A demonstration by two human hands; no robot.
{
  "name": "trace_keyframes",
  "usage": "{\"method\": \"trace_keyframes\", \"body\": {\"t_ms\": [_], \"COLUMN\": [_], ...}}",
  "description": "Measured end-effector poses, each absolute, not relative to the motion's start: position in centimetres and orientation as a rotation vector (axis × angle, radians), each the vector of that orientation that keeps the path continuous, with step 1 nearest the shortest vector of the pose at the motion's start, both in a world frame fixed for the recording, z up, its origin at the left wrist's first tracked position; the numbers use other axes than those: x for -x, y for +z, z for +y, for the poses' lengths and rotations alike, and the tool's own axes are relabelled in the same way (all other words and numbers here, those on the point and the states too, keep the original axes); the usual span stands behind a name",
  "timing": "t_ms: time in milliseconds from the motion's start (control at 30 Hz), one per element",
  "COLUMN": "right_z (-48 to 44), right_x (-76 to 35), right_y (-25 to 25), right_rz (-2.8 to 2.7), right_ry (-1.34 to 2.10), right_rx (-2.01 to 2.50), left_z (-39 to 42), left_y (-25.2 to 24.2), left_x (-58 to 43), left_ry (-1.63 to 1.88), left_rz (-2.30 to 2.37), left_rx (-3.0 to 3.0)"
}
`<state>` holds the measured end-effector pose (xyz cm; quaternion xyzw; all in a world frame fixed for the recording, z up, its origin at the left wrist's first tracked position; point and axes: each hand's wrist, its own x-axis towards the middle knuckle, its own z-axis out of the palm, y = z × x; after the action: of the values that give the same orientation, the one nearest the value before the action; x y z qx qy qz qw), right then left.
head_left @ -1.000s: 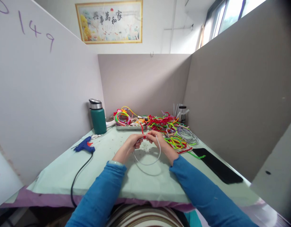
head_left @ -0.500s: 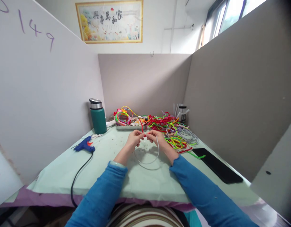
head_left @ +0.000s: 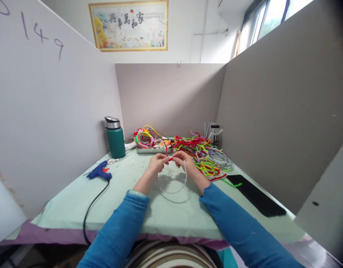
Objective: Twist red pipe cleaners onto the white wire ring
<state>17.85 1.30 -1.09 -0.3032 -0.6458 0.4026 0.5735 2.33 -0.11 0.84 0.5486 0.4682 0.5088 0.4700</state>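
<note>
My left hand (head_left: pixel 158 163) and my right hand (head_left: pixel 183 160) meet over the middle of the table, fingertips pinched a little apart. Between them runs a short stretch of red pipe cleaner (head_left: pixel 166 149), whose free end sticks up by the left fingertips. It looks wound on a thin pale hoop (head_left: pixel 185 175), which hangs below in a loop from hand to hand. My fingers cover where the hoop's ends lie. Just behind my right hand a tangled heap of coloured pipe cleaners (head_left: pixel 194 143) spreads out.
At left lie a blue glue gun (head_left: pixel 99 171) with a black cord and a green bottle (head_left: pixel 115 141). A metal tray (head_left: pixel 154 151) of coloured hoops and small pieces sits at the back. To the right is a black flat object (head_left: pixel 256 195). Partitions (head_left: pixel 171 96) enclose the table.
Both hands stay over the same spot. The fingertips have drawn slightly apart, showing more red between them, and the upright red end has shifted slightly left.
</note>
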Motion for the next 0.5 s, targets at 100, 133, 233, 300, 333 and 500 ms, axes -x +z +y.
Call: {"method": "trace_keyframes", "body": {"t_ms": [100,133,233,300,333,500], "right_z": [1.42,1.42,1.45,1.56,1.65,2.15], "right_x": [-18.01,-18.07,-18.22,-18.28,-18.31,-18.44], "right_y": [-1.15,-1.11,-0.94,-0.93,-0.97,-1.51], "right_rz": [-1.536,-1.539,-1.561,-1.589,-1.597,-1.633], "right_ry": [0.957,0.961,0.942,0.918,0.908,0.859], "right_rx": [0.697,0.696,0.717,0.748,0.762,0.791], "left_z": [0.07,0.09,0.05,0.04,0.06,0.47], "left_y": [0.78,0.82,1.02,1.10,1.10,0.62], "left_x": [-2.24,-2.24,-2.34,-2.42,-2.44,-2.31], "left_ry": [1.219,1.218,1.253,1.285,1.296,1.318], "left_rz": [1.158,1.170,1.236,1.286,1.303,1.352], "left_rx": [-1.330,-1.335,-1.384,-1.429,-1.452,-1.567]}}
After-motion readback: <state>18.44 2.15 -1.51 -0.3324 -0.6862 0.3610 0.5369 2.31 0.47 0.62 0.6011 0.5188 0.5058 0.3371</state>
